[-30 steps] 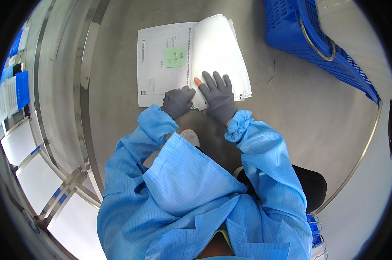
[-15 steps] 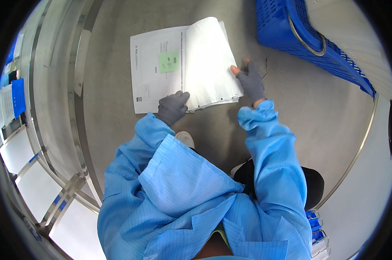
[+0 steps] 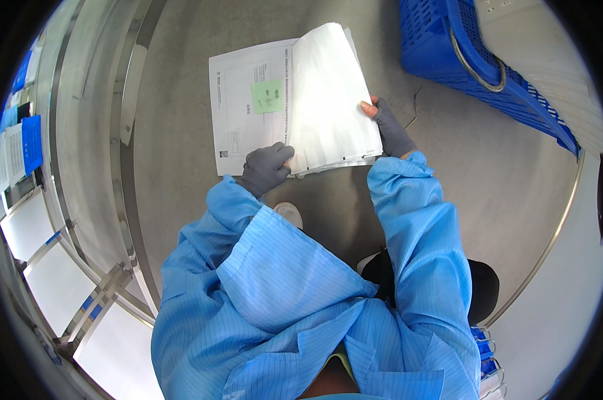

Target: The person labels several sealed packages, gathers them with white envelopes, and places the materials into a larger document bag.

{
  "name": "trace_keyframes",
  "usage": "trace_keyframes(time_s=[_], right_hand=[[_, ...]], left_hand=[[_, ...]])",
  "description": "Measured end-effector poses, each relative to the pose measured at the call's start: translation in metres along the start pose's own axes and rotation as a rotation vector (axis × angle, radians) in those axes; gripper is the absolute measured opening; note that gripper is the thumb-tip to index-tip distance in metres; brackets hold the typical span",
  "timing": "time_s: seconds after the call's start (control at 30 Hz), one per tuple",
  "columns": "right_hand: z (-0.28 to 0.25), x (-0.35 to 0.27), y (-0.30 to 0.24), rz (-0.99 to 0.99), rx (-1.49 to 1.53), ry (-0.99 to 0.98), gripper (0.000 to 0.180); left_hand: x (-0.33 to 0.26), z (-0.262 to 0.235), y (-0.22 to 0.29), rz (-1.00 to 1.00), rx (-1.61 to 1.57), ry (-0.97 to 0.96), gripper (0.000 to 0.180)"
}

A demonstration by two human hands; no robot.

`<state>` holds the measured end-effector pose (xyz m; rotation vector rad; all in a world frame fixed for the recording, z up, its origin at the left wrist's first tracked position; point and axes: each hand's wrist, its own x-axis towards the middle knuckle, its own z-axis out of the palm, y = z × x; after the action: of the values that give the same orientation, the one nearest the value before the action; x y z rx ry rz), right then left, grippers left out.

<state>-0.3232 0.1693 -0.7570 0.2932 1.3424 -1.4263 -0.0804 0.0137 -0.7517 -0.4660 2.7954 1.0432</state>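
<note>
Left hand: our left hand (image 3: 265,168), in a grey glove, has its fingers (image 3: 279,155) curled over the lower edge of the stack of papers (image 3: 295,100), near the fold between the flat left sheet and the lifted pages; we see it closed on that edge

Right hand: our right hand (image 3: 389,128), gloved in grey with bare fingertips, grips the right edge of the lifted pages; the fingers are closed on the paper's edge, one fingertip showing orange-pink against the white

Papers: the stack of papers lies open like a booklet on the tabletop (image 3: 181,100), straight ahead of us; the left sheet lies flat, with printed text and a small green sticky note (image 3: 267,96) stuck near its middle; the right-hand pages are raised and bowed, held between both hands

Sleeves: both forearms wear a light blue striped gown (image 3: 281,300)

Tabletop: grey and matt, with a metal rim curving along the right

Crate: a blue plastic crate (image 3: 448,53) with a metal handle stands at the upper right, well apart from the papers

Left side: steel rails and white panels run down the left edge
</note>
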Motion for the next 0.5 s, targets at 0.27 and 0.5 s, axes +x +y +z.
trace_keyframes(time_s=[0.27, 0.5], right_hand=[[0.023, -0.01, -0.018, -0.221, -0.494, -0.024, 0.05], [0.031, 0.007, -0.002, -0.196, -0.547, 0.127, 0.045]], left_hand=[[0.002, 0.004, 0.011, -0.103, 0.161, -0.109, 0.017], [0.008, 0.005, 0.018, -0.117, 0.206, -0.09, 0.019]])
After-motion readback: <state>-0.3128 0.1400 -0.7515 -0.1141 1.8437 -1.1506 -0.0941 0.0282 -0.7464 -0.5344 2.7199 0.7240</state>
